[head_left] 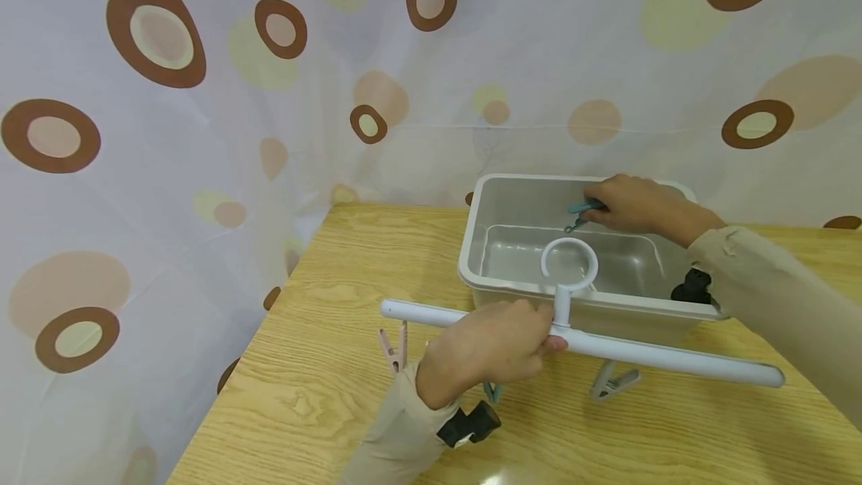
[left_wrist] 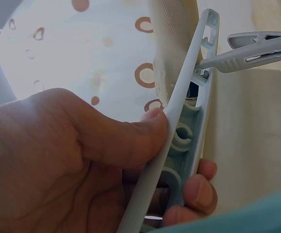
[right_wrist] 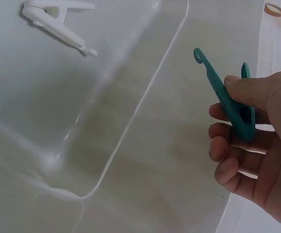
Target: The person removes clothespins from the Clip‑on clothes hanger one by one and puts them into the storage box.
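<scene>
My left hand (head_left: 488, 343) grips a white clip hanger (head_left: 673, 354) at the middle of its bar, just beside the base of the ring-shaped hook. A pink clothes peg (head_left: 396, 350), a teal one (head_left: 493, 393) and a pale grey one (head_left: 614, 382) hang below the bar. In the left wrist view, thumb and fingers hold the bar from both sides. Over the back of the beige bin (head_left: 474, 230), my right hand (head_left: 640, 204) holds a loose teal clothes peg (right_wrist: 232, 104) between thumb and curled fingers. Inside the bin lies a white clothes peg (right_wrist: 57, 24).
The bin stands on a wooden table (head_left: 316, 395), close to its back edge. Behind and to the left hangs a patterned curtain (head_left: 202, 193). The hanger's hook overlaps the bin's front rim in the head view. Black wrist cameras (head_left: 471, 425) sit at both cuffs.
</scene>
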`<move>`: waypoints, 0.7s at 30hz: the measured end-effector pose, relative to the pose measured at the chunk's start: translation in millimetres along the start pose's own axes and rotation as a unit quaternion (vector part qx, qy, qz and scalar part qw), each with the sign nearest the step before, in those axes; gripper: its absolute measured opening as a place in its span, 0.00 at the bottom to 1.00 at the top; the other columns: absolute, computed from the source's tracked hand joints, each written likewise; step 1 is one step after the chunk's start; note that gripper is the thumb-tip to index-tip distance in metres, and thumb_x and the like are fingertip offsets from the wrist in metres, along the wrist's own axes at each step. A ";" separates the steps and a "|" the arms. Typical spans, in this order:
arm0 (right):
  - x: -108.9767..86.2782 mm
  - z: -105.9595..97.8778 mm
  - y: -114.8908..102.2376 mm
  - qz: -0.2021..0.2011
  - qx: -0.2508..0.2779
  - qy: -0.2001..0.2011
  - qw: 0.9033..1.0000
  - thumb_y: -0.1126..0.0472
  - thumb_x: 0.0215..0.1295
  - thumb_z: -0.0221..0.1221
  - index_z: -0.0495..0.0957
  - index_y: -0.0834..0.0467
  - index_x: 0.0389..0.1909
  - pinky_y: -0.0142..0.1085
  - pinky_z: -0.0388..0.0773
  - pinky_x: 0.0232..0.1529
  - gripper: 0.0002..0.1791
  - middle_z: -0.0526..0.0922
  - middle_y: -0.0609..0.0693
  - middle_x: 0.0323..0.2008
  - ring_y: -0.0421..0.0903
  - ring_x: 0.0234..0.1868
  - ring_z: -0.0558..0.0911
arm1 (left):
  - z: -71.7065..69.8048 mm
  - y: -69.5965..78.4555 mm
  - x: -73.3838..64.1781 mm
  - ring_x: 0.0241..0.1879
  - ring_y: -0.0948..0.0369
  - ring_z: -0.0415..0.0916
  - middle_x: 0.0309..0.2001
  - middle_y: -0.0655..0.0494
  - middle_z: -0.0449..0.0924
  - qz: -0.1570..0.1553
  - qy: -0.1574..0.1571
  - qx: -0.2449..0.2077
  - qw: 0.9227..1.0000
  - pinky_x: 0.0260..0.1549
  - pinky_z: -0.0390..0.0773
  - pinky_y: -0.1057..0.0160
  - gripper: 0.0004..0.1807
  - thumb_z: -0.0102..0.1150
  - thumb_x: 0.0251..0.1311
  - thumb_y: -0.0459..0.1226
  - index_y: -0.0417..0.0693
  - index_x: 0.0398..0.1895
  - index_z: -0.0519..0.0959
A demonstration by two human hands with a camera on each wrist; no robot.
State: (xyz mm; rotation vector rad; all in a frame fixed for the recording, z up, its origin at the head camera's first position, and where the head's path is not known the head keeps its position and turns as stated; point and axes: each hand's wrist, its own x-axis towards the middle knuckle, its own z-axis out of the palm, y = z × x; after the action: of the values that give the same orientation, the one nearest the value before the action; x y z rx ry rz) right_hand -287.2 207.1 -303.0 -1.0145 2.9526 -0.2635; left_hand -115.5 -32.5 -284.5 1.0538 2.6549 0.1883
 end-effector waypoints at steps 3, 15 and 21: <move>-0.5 -0.6 -0.4 0.000 0.003 -0.012 1.000 0.57 0.66 0.61 0.71 0.54 0.24 0.37 0.64 0.23 0.12 0.69 0.45 0.19 0.42 0.21 0.68 | -0.5 0.2 -0.5 0.23 0.66 0.68 0.22 0.62 0.67 -0.001 0.000 0.000 1.000 0.25 0.69 0.69 0.12 0.47 0.72 0.46 0.49 0.36 0.71; -1.9 -1.8 4.0 -0.003 -0.001 -0.008 1.000 0.56 0.67 0.60 0.76 0.58 0.29 0.40 0.70 0.27 0.10 0.75 0.46 0.23 0.43 0.26 0.72 | -0.5 0.8 -1.8 0.21 0.67 0.66 0.21 0.62 0.66 0.002 0.005 -0.004 1.000 0.22 0.68 0.71 0.12 0.46 0.72 0.46 0.48 0.36 0.71; -1.5 -12.6 -0.8 -0.013 0.008 0.003 1.000 0.58 0.68 0.58 0.76 0.58 0.29 0.39 0.69 0.28 0.09 0.73 0.46 0.21 0.42 0.24 0.70 | -0.9 0.7 -2.8 0.21 0.67 0.65 0.21 0.62 0.65 0.002 0.007 -0.014 1.000 0.21 0.67 0.71 0.12 0.46 0.73 0.45 0.48 0.35 0.71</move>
State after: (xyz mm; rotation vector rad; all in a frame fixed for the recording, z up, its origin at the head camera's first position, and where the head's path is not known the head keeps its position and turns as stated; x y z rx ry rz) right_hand -286.3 209.3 -290.5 -1.0541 2.9396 -0.2920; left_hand -113.3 -33.9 -282.9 1.0530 2.6546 0.2341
